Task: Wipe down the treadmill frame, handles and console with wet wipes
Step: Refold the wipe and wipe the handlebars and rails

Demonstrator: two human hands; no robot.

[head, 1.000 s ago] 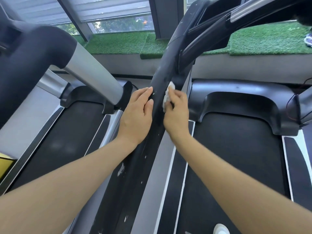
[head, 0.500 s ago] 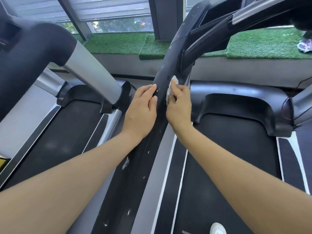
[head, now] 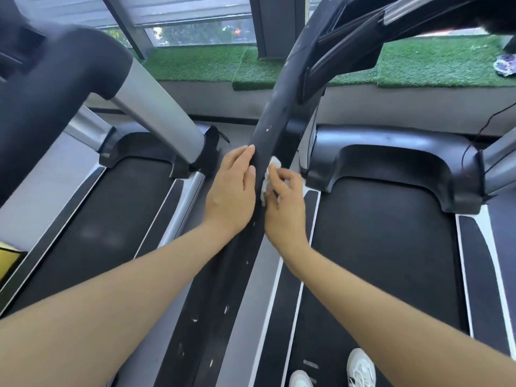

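Shoes [head: 360, 368] stand on the belt [head: 385, 247] at the bottom edge. Farther up, the black frame rail [head: 223, 275] runs up between both forearms, flecked with pale specks. Left hand [head: 230, 191] lies flat against the rail's left side, fingers straight and holding nothing. Right hand [head: 284, 202] pinches a small crumpled white wipe [head: 269, 174] against the rail's right edge, fingers curled round it. Risk, as I judge it: the wipe is bunched so small that it may skip specks or slip from the pinch. Beyond, the rail climbs toward the console [head: 363, 20], which looks untouched
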